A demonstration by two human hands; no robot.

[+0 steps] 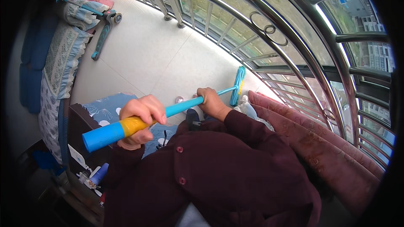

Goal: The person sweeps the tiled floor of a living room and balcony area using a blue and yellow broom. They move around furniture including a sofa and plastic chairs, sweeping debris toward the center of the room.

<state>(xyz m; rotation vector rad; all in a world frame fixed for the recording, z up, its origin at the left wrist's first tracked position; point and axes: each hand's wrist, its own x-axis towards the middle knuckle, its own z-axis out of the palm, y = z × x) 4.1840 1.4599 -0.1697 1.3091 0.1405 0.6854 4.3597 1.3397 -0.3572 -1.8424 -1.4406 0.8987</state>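
Note:
Both of my hands grip the blue and turquoise handle of a push broom. My left hand (142, 119) is closed around the yellow-taped part near the thick blue end of the broom handle (184, 104). Farther along, my right hand (212, 102) is wrapped around the turquoise pole, its fingers partly hidden. The broom head (237, 85), turquoise with some yellow bristles, rests on the pale tiled floor (151, 53) beside the foot of the railing and near a pink curtain.
Metal railings (233, 15) with windows behind run along the right. A pink curtain (303, 135) hangs at lower right. A scooter (105, 34) stands by a fabric-covered sofa (60, 60) at left. A table with a blue cloth (107, 105) is close by my left arm.

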